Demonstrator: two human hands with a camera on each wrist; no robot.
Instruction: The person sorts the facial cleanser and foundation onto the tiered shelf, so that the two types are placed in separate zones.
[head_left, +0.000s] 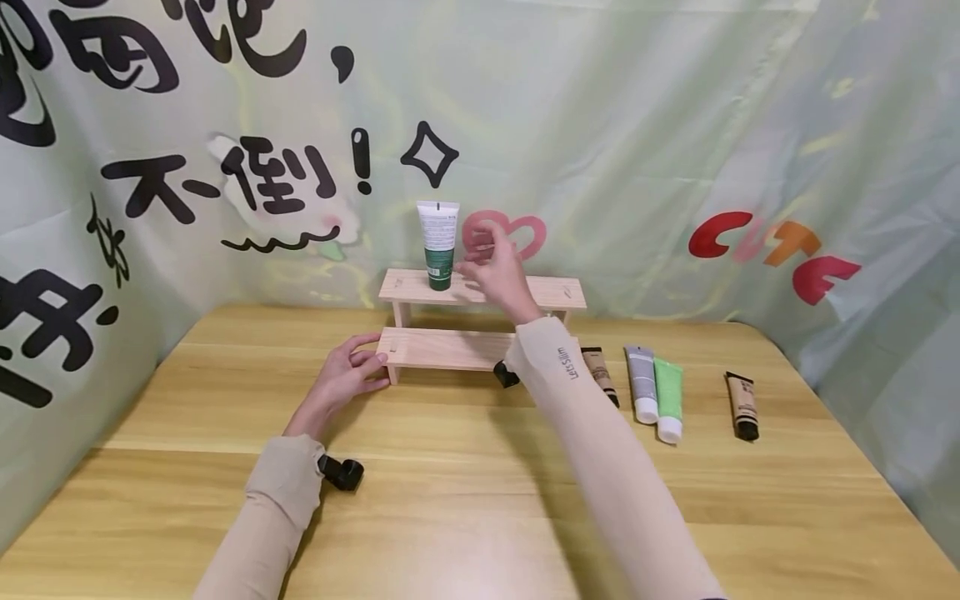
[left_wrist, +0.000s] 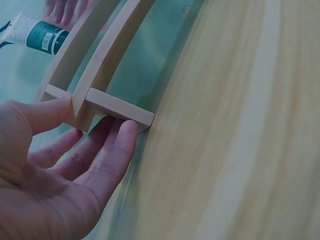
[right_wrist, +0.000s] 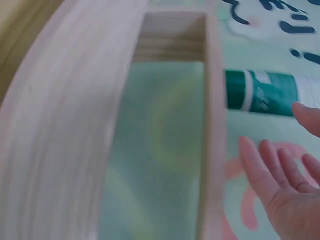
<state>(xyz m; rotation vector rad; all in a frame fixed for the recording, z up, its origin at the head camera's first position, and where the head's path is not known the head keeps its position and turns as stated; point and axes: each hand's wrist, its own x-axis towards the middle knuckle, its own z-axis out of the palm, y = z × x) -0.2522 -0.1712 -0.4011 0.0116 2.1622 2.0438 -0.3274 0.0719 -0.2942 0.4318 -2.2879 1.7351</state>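
A two-step wooden display rack (head_left: 450, 346) stands towards the back of the table. On its upper step, left of the middle, a green and white squeeze tube (head_left: 438, 250) stands upright on its cap. My left hand (head_left: 347, 377) holds the left end of the lower step, the thumb at the board's edge and the fingers by the leg in the left wrist view. Just right of the tube, my right hand (head_left: 502, 279) has its fingers spread and loosely bent, holding nothing. A gap shows between its fingertips (right_wrist: 246, 145) and the tube in the right wrist view.
Right of the rack lie a brown tube (head_left: 598, 371), partly behind my right sleeve, a grey tube (head_left: 642, 379) and a light green tube (head_left: 668, 392) side by side. A beige tube (head_left: 742, 404) lies farther right. A printed cloth (head_left: 615, 150) hangs behind the table.
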